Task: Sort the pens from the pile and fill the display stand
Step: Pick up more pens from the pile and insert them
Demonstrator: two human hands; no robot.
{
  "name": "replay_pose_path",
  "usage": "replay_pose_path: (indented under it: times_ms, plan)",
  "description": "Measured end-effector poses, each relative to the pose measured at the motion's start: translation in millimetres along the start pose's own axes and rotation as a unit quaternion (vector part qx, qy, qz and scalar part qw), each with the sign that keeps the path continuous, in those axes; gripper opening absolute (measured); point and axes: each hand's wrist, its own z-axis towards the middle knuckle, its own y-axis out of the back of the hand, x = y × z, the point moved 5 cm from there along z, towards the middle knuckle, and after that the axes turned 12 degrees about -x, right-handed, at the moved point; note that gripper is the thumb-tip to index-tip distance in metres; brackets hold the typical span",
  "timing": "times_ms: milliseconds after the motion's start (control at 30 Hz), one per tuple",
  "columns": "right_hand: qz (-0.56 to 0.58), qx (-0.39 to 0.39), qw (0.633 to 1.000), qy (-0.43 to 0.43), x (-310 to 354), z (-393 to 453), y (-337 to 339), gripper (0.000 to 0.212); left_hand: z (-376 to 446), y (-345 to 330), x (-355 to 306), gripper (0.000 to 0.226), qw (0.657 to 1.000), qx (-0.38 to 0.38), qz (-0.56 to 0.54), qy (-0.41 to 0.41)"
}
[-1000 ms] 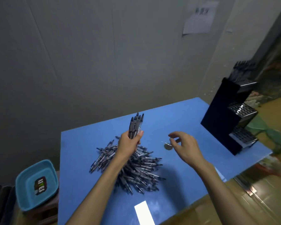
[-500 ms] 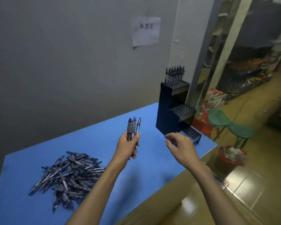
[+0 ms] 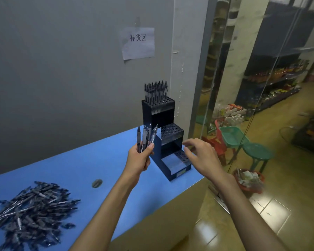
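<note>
A black three-tier display stand stands at the blue table's far right end. Its top tier holds several upright pens; the middle and bottom tiers show bare holes. My left hand grips a small bunch of pens, held upright just left of the stand's middle tier. My right hand hovers over the stand's bottom tier with relaxed, spread fingers and holds nothing. The pile of dark pens lies on the table at the lower left.
The blue table runs along a grey wall with a paper notice. A small grey disc lies on the table between pile and stand. Beyond the table's right edge stand green stools and a red waste basket.
The view swung right from the pile toward the stand. My left hand carried the bunch of pens up to the stand, and my right hand moved over the bottom tier.
</note>
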Motion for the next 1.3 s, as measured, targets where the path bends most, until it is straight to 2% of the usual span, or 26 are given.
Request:
replay_pose_path:
  times_ms: [300,567,833,1000,1100,1200,1300]
  plan:
    - [0.012,-0.003,0.999,0.035,-55.4,70.7,-1.1,0.018,48.5,-79.9,-10.1,0.021,0.999,0.009,-0.042,-0.019]
    - [0.009,0.023,0.992,0.121,-58.8,163.8,-21.8,0.02,103.6,-113.1,-28.1,0.014,0.993,-0.055,-0.096,-0.04]
    - [0.1,0.011,0.982,0.161,-43.4,226.9,-34.5,0.023,133.1,-128.8,-43.9,0.007,0.99,-0.098,-0.078,-0.071]
    - [0.218,0.027,0.968,0.118,-39.9,265.3,-50.8,0.02,145.6,-133.3,-50.0,0.011,0.985,-0.126,-0.088,-0.074]
    - [0.357,0.086,0.93,0.034,-43.6,282.0,-70.7,0.011,148.8,-135.7,-57.7,0.01,0.981,-0.157,-0.082,-0.082]
    - [0.5,0.156,0.849,-0.067,-38.9,290.1,-80.4,0.002,151.4,-141.2,-63.7,0.011,0.978,-0.178,-0.074,-0.084]
    - [0.551,0.15,0.816,-0.089,-35.9,306.6,-77.6,0.001,157.4,-140.6,-66.4,0.015,0.974,-0.202,-0.067,-0.084]
